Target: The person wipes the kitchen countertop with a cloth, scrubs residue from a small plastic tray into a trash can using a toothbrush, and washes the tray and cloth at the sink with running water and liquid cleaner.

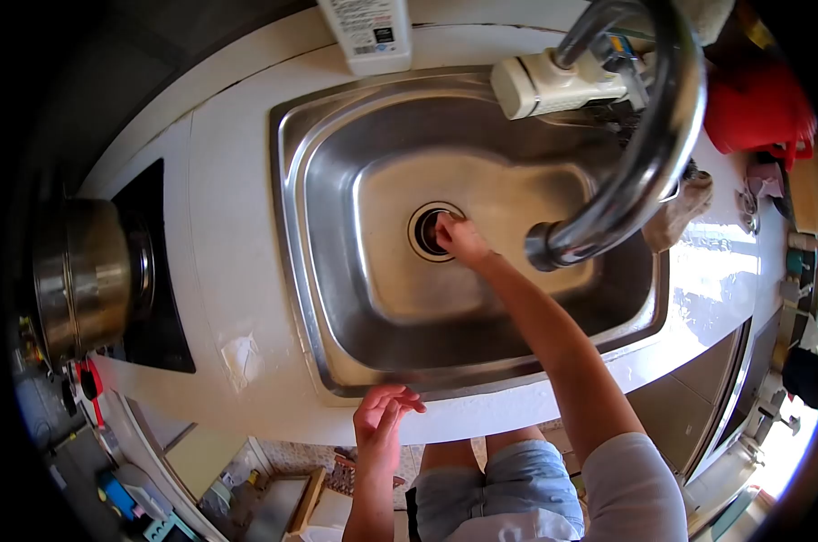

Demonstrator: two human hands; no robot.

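The drain [425, 238] (partly covered by the right hand [461, 240]) is dark, round and ringed in metal. It is located in the floor of the round-cornered, metal sink [409, 294].

Drain [424, 233] in sink [400, 289], bottle [370, 36] behind, pot [88, 271] left.

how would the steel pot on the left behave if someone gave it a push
The steel pot is probably stiff, given its shiny metal sides. Its broad body suggests it might slide sooner than tip if nudged low on the black cooktop. Its weight is harder to guess, as any contents are hidden.
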